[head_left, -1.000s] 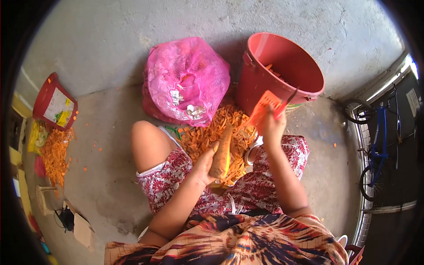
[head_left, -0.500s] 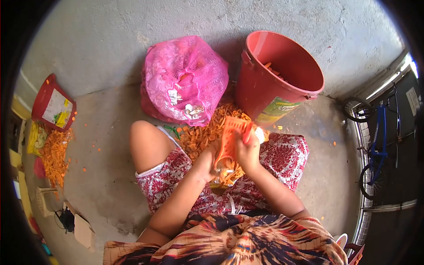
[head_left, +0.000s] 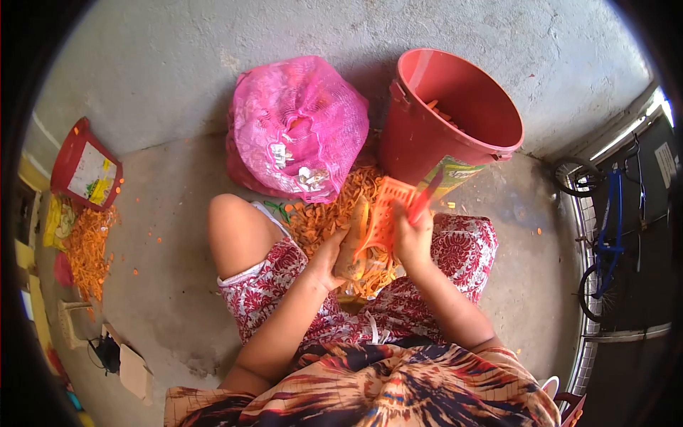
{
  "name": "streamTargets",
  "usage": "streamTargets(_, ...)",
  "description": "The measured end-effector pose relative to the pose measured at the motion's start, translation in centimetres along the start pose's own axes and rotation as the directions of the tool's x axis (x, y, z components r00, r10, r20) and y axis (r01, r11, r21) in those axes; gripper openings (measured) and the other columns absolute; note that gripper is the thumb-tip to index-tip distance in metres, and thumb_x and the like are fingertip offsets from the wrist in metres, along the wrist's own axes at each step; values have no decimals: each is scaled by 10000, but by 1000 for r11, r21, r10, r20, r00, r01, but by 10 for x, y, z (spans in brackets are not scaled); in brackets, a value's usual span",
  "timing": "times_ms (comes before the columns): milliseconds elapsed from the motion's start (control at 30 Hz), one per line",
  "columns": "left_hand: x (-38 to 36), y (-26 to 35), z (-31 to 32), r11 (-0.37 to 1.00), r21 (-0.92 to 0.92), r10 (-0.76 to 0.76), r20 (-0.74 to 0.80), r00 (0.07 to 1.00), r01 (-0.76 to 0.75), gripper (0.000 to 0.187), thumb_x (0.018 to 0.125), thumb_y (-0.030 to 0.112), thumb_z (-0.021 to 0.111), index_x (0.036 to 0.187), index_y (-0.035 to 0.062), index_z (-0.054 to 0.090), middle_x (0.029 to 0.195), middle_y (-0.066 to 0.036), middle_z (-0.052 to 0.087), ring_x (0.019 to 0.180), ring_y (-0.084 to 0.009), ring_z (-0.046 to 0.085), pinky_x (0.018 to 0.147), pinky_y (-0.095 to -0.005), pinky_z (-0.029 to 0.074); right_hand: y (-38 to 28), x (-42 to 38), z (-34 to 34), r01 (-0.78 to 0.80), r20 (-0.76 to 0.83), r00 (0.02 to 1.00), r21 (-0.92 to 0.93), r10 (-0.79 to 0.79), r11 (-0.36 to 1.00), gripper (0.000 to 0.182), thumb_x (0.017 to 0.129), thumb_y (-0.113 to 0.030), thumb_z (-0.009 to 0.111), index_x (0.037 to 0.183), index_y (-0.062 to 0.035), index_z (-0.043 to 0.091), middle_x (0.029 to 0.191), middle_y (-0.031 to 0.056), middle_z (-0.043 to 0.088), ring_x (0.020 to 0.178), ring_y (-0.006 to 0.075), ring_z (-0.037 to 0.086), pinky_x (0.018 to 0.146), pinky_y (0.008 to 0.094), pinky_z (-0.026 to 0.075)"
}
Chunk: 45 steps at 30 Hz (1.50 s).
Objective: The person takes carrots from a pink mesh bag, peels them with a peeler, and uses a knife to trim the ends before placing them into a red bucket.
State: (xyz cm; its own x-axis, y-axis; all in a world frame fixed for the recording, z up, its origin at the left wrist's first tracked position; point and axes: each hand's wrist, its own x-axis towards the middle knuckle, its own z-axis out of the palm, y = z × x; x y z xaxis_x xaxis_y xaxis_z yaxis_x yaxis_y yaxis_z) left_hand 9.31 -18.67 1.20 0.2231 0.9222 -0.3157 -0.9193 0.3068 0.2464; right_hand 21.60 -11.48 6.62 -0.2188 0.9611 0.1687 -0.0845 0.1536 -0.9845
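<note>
My left hand (head_left: 329, 260) is closed around a long, thick carrot (head_left: 351, 255), brownish with a brighter orange strip along its upper side. Just right of it, my right hand (head_left: 413, 238) grips an orange plastic tool full of holes (head_left: 384, 213), whose lower end overlaps the carrot in this view. A red handle-like piece (head_left: 425, 203) sticks up from the same hand, beside the perforated part. Beneath both hands, between my bent legs, lies a heap of orange peelings (head_left: 313, 226).
A pink mesh sack (head_left: 299, 128) stands against the wall, beside a large red bucket (head_left: 455, 128) with orange pieces inside. On the left, a smaller red bucket (head_left: 85, 167) lies tipped by more peelings (head_left: 89, 249). A blue bicycle (head_left: 610, 235) is at the right.
The perforated tool has tilted and shifted right with my right hand. More of the carrot now shows in my left hand, angled upward. The sack and buckets have not moved.
</note>
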Motion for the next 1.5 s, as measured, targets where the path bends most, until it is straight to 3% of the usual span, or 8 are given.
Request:
streamTargets(300,4,-4,23,979,201,93,-241,966,-44,301,877,222,362,1017,-13,485,907,-118,584,788,-198,599,664,-309,510,-4,-18,14,87,95,993,-240,-66,967,135,853,-129,498,855,3,523,662,27,537,593,75,486,531,236,409)
streamTargets(533,0,-3,9,927,370,98,-87,991,-59,304,875,270,397,1039,31,488,882,-85,578,711,-163,591,589,-290,513,20,6,6,5,-60,998,-150,-14,989,62,826,-65,503,859,-12,494,641,45,534,527,133,487,517,260,421)
streamTargets(600,-8,-6,19,915,403,122,-217,968,-25,326,876,315,412,1054,53,488,884,-66,577,706,-158,588,595,-296,505,51,34,-18,176,-183,948,-383,-262,907,56,824,-39,484,875,-15,486,675,36,524,517,107,468,494,242,410)
streamTargets(667,-4,-22,-7,931,365,101,-187,977,-26,360,866,359,431,1061,62,484,896,-52,575,704,-159,586,607,-306,497,8,53,-29,-105,-386,919,-38,82,994,52,837,-47,461,870,-10,474,702,36,516,518,87,465,467,223,395)
streamTargets(733,-14,-20,6,921,390,129,-250,959,-22,369,865,373,422,1041,53,480,842,-82,583,689,-177,590,621,-314,494,22,70,-49,129,-429,896,6,-114,992,53,851,-72,448,833,-28,472,657,16,505,490,62,454,423,203,380)
streamTargets(933,3,-3,-9,936,330,191,-189,963,-121,356,879,328,384,1054,31,472,824,-89,592,704,-177,593,592,-299,503,9,21,-23,-56,-170,984,-47,47,997,69,827,-70,488,893,-52,489,713,16,521,537,50,462,452,195,396)
streamTargets(1033,4,9,-7,1000,-11,-4,138,990,6,342,884,287,370,1075,23,475,898,-85,596,762,-180,596,642,-304,508,2,-3,1,-48,35,998,45,46,998,91,838,-65,477,924,-36,481,751,14,534,593,69,485,531,215,418)
streamTargets(1500,7,-1,-1,994,97,54,-50,997,-49,334,878,277,376,1060,20,484,930,-108,584,817,-192,592,690,-321,507,5,-21,21,122,102,990,-271,-97,955,112,835,-110,519,888,-11,521,672,13,535,602,60,488,535,209,410)
